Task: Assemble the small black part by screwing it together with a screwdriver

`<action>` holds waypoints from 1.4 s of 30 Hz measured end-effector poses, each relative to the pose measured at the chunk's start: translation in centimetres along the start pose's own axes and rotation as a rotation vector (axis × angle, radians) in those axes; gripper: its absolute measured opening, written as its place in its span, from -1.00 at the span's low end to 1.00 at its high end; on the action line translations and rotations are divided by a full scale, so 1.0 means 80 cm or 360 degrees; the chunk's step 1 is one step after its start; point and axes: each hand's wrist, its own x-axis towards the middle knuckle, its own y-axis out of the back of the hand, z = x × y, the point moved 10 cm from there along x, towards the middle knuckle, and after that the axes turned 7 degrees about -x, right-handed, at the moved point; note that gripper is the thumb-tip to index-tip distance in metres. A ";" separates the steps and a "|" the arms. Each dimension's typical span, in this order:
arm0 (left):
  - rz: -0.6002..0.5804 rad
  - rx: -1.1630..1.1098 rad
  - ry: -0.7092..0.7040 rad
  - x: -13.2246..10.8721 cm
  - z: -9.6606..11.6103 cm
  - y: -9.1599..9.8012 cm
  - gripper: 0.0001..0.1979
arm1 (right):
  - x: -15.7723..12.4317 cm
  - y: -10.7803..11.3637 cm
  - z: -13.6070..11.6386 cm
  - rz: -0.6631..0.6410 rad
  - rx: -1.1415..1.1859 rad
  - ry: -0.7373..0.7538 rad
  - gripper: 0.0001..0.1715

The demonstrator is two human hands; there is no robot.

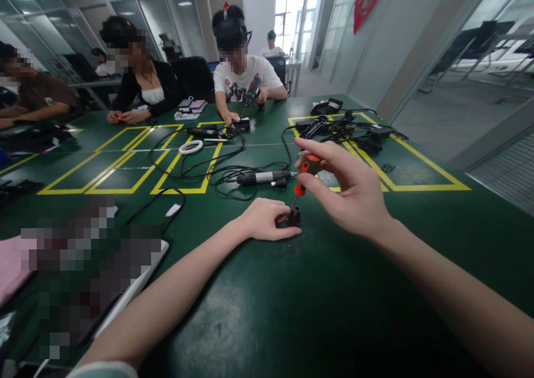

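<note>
My right hand [348, 191] grips the orange and black handle of a screwdriver [299, 187] between thumb and fingers. The screwdriver leans slightly, its shaft running down to a small black part [294, 217] on the green table. Around that part curl the fingers of my left hand [267, 219], which rests on the tabletop and holds it in place. The exact contact of the tip is too small to make out. Just beyond my hands lies a grey and black electric screwdriver [263, 177] with its cable.
Yellow tape lines [179, 191] mark the green table [250, 311]. Black cables and devices [346, 130] lie at the back right, a white ring [191, 146] further left. Two blurred devices [125, 289] sit at the left. Across the table a person [246, 77] holds a power drill [252, 91].
</note>
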 end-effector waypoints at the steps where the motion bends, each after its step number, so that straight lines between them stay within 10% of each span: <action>1: 0.0013 -0.0034 0.0007 0.000 -0.001 0.001 -0.51 | -0.002 -0.003 0.002 -0.0031 0.0070 -0.0015 -0.49; 8: 0.0026 -0.0286 0.0133 0.001 -0.013 0.004 -0.64 | -0.004 0.000 0.004 0.0008 0.0065 -0.0051 -0.74; 15: -0.0074 -0.1534 0.0372 0.001 -0.044 -0.001 -0.62 | -0.001 -0.001 0.000 -0.0028 0.0036 -0.0045 -0.55; 42: -0.0189 -0.1296 0.0437 -0.001 -0.051 -0.002 -0.58 | -0.005 0.000 -0.003 0.0004 0.0085 -0.0063 -0.60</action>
